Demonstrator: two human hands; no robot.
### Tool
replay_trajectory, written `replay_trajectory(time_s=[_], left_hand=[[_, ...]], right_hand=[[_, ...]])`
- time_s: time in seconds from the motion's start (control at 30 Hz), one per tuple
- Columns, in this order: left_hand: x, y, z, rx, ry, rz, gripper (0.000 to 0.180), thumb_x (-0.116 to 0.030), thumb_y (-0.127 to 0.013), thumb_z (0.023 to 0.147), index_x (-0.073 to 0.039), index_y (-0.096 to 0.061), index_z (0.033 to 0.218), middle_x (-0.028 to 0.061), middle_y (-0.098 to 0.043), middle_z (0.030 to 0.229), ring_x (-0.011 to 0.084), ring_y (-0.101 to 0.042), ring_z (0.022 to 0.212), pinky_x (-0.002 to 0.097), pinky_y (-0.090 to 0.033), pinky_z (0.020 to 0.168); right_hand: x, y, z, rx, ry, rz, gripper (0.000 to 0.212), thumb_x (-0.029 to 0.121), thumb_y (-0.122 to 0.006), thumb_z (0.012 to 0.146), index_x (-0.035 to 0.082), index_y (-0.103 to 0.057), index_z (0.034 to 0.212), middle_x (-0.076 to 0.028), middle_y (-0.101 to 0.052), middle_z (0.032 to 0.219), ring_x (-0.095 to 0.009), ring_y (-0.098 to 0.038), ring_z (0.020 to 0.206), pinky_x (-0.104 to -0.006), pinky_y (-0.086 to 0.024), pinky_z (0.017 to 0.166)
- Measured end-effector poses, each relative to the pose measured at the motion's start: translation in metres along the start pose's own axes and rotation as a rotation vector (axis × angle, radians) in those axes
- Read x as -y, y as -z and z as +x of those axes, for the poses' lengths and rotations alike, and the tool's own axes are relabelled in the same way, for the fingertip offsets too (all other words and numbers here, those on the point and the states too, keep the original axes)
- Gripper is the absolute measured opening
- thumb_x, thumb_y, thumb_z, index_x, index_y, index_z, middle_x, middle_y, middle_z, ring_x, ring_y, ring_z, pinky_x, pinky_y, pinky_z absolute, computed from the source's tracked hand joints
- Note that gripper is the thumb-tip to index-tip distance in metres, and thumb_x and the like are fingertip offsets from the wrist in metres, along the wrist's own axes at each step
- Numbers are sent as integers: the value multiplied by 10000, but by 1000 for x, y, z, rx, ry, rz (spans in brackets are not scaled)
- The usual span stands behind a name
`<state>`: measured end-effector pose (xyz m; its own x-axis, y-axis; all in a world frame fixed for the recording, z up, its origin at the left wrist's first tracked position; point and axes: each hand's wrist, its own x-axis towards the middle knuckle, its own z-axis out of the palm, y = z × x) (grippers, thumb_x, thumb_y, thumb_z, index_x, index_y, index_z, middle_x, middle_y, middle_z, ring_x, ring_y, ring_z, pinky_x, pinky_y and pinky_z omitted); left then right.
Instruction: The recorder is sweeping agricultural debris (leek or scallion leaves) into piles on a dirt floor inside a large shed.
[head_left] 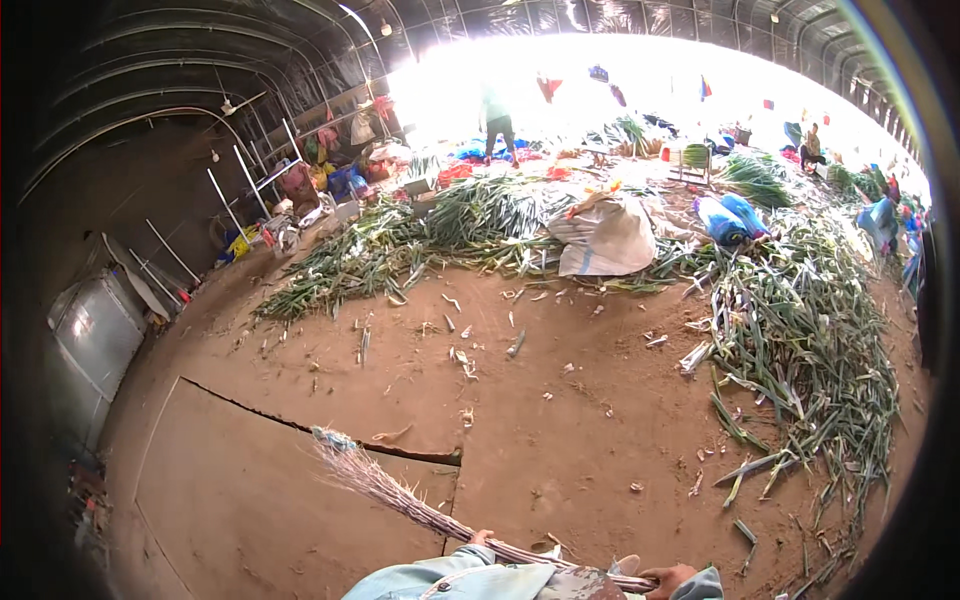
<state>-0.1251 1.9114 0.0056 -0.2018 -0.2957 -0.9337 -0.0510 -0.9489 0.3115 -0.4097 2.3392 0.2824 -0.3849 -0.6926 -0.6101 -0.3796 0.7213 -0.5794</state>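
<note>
A long twig broom [400,500] lies slantwise across the front of my body. Its bushy end, with some bluish material at the tip, points to the left, just above the brown floor or touching it; I cannot tell which. My left hand [481,538] is closed around the middle of the bundle, partly hidden by my light blue sleeve. At the broom's thin right end, my right hand [670,579] grips the stems. Scraps of leek-like leaves [465,365] lie scattered on the ground ahead.
Heaps of long green stalks [800,350] spread along the right; another pile [480,210] lies ahead. Near them stand a whitish sack [605,238] and blue bags [730,218]. A dark crack [270,415] crosses the floor at left. A metal cabinet [95,335] stands left. People are farther back.
</note>
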Motion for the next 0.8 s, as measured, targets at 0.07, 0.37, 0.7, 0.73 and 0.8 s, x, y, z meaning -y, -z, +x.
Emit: replay_trajectory(time_s=[0.07,0.37,0.7,0.73,0.8], left_hand=[[5,-8,-1,-32,-10,6,279,-227,-683,842,13,-588,949,211,-678,841,397,-685,791,539,-592,736],[8,-2,0,-28,-27,-11,298,-258,-672,851,19,-602,936,213,-687,844,395,-681,768,541,-594,724],[0,-1,3,-36,-87,89,384,-235,-669,848,70,-564,1056,296,-707,949,429,-706,844,521,-600,807],[3,-14,-1,-39,-94,94,388,-238,-672,845,72,-566,1053,295,-708,950,428,-706,838,520,-600,806],[0,-16,0,-32,-70,79,394,-244,-680,837,74,-571,1041,293,-709,949,427,-706,828,517,-602,801]], right_hand=[[14,8,-5,-1,-33,-65,559,252,-800,771,155,-669,1306,-148,-741,1120,-280,-710,1061,-373,-548,948],[9,-16,2,63,-99,-66,563,274,-791,764,180,-669,1306,-136,-742,1118,-277,-710,1058,-375,-549,948],[17,-26,6,102,-139,-90,570,319,-787,759,203,-671,1305,-122,-745,1112,-276,-712,1047,-374,-550,943],[14,-27,3,93,-161,-86,571,324,-787,759,205,-671,1305,-121,-745,1111,-276,-712,1046,-374,-550,943],[15,-27,2,97,-169,-85,572,333,-786,757,210,-672,1304,-118,-746,1110,-276,-713,1043,-374,-551,942]])
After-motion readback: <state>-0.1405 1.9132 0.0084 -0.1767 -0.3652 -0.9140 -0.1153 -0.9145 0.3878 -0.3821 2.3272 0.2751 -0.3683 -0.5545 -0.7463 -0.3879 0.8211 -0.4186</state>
